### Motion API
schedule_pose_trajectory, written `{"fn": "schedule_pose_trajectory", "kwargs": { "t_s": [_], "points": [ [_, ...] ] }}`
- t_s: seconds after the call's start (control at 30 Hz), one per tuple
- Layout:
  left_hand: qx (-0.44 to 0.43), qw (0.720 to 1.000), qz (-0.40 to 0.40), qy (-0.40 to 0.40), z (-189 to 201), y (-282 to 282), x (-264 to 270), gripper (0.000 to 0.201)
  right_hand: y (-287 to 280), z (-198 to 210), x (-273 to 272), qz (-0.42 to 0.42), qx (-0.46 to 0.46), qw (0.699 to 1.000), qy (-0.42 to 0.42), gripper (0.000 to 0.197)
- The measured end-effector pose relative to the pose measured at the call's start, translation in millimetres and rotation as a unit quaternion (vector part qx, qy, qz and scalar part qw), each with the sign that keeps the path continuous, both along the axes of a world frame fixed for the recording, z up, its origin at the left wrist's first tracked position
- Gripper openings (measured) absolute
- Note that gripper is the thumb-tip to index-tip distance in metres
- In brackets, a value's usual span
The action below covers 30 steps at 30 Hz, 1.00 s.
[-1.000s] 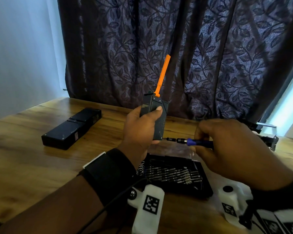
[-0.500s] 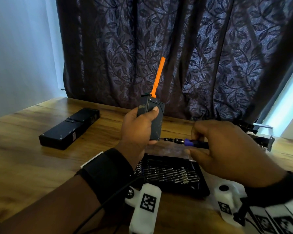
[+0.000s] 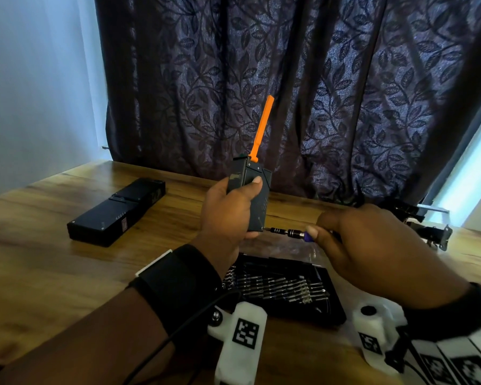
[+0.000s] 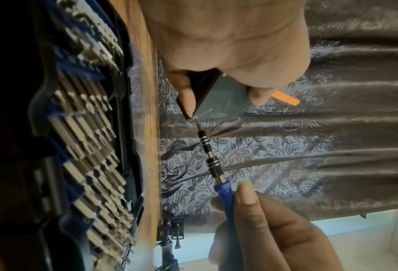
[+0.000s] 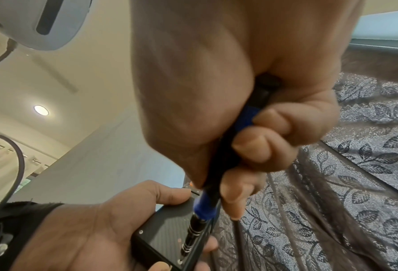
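Note:
My left hand [image 3: 228, 209] grips a small dark box-shaped device [image 3: 257, 201] upright above the table, thumb on its face; an orange antenna-like stick [image 3: 261, 126] rises from its top. My right hand [image 3: 367, 245] pinches a blue-handled precision screwdriver [image 3: 292, 233] held level, its tip at the device's lower right corner. In the left wrist view the screwdriver [image 4: 211, 159] meets the corner of the device [image 4: 226, 99]. In the right wrist view my fingers curl round the screwdriver's handle [image 5: 244, 121] above the device [image 5: 168, 232].
A black tray of several screwdriver bits [image 3: 281, 287] lies open on the wooden table [image 3: 39, 273] under my hands. A long black box [image 3: 117, 212] lies at the left. A dark leaf-patterned curtain [image 3: 317, 79] hangs behind. A metal clamp [image 3: 433, 232] sits at the right.
Both hands have stayed nearly in place, with the screwdriver tip kept at the device's lower corner. The right fingers have shifted slightly on the handle.

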<state>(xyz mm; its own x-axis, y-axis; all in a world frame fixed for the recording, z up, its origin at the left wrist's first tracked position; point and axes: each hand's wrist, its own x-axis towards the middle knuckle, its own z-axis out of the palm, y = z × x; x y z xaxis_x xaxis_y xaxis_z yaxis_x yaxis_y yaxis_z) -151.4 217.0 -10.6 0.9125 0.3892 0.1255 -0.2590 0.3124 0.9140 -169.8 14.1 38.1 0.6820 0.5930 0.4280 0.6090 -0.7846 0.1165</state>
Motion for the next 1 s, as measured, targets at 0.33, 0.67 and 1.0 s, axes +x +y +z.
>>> {"fn": "schedule_pose_trajectory", "kwargs": {
  "t_s": [0.33, 0.67, 1.0],
  "points": [
    [0.006, 1.000, -0.003, 0.002, -0.4, 0.6, 0.6, 0.011, -1.2, -0.2, 0.4, 0.005, 0.022, 1.000, 0.010, 0.024],
    [-0.002, 1.000, 0.003, 0.008, 1.1, 1.5, -0.5, 0.015, -2.5, -0.6, 2.3, 0.009, 0.038, 0.999, 0.013, 0.023],
    [-0.004, 1.000, 0.005, -0.010, 1.1, 1.6, 0.7, 0.019, -2.7, -2.2, 4.8, 0.024, 0.064, 0.998, -0.011, 0.027]
  ]
}}
